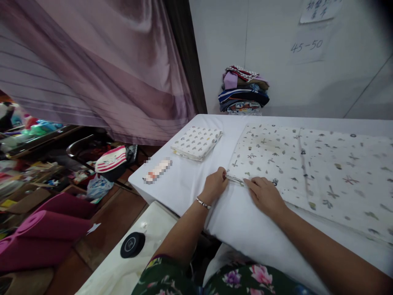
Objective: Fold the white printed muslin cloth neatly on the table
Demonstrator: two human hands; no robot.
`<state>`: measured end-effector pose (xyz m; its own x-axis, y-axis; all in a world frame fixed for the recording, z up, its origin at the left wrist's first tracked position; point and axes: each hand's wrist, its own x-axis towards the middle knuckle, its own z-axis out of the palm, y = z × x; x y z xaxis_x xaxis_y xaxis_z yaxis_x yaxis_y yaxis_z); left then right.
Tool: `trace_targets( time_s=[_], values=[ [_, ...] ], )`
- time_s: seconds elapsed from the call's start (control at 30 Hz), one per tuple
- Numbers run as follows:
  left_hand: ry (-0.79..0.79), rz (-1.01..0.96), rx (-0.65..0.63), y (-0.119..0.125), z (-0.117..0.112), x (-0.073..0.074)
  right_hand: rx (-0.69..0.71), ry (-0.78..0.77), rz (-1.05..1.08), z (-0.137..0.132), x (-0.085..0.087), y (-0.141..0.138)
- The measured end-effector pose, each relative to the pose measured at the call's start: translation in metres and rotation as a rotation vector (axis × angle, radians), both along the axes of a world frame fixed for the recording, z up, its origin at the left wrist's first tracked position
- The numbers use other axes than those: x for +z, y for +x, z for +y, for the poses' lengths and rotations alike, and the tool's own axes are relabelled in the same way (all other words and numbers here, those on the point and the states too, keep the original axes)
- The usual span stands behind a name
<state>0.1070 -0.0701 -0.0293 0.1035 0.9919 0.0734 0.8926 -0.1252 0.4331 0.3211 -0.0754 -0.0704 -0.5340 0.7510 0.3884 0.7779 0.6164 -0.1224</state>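
Near centre one cloth [196, 142] sits folded, while at right the bigger sheet [316, 176] lies spread out, left hand [215, 184] pinching its corner, right hand [266, 196] at its edge, grip unclear to me.

White-draped table [187, 184]: spread printed cloth [322, 172], folded cloth [196, 143], pixelated object [157, 171].

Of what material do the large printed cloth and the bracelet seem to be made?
Large printed cloth: matte, thin fabric, perhaps cotton, with soft creases and layered edges.
Bracelet: shiny, likely silver-coloured metal, given its bright highlights; coated plastic remains possible.
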Motion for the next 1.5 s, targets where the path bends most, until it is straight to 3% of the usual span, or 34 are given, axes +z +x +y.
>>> trace_targets(
  time_s=[0.3,0.7,0.9,1.17,1.5],
  values=[
    [0.025,-0.122,0.018,-0.002,-0.003,-0.003,-0.009,0.018,-0.057,-0.001,0.003,-0.002],
    [0.128,-0.336,-0.077,-0.006,-0.002,-0.013,-0.009,0.011,-0.080,-0.002,0.005,-0.003],
    [0.119,-0.376,-0.038,-0.005,0.001,-0.014,-0.005,0.014,-0.050,-0.002,0.006,-0.003],
    [0.083,-0.232,0.003,-0.004,-0.002,-0.009,0.001,0.030,-0.031,0.000,0.002,-0.003],
    [0.121,0.013,-0.111,-0.007,-0.007,-0.005,0.008,0.041,-0.012,0.000,0.001,-0.003]
  ],
)
